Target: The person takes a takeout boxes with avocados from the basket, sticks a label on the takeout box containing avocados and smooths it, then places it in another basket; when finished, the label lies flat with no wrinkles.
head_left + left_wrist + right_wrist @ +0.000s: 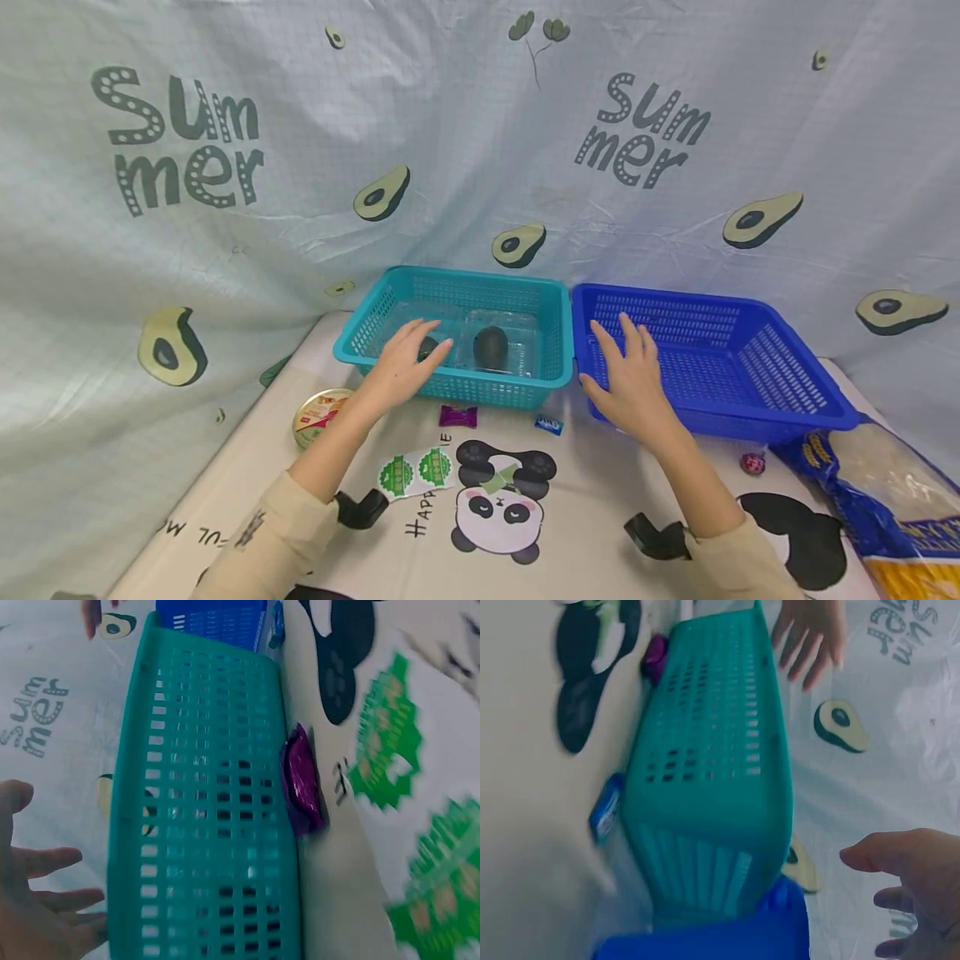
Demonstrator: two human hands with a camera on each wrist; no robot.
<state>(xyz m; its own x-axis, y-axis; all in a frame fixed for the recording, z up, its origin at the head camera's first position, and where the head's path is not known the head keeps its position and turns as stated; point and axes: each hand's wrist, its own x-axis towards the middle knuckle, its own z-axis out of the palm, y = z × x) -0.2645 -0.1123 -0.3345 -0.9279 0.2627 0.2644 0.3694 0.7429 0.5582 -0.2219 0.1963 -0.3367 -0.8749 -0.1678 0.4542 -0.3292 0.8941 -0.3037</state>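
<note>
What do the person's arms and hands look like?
The left beige cloth sleeve has a dark mark; the right beige cloth sleeve looks plain. An angular black piece juts out beside the left, another black piece beside the right. The left hand and right hand are gloveless.

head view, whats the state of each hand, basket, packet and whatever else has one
left hand: open, holding nothing
right hand: open, holding nothing
teal basket: upright, partly filled
dark oval objects: two visible, inside teal basket
blue basket: upright
purple packet: lying flat
blue packet: lying flat
large bag: lying down, seal unclear
</note>
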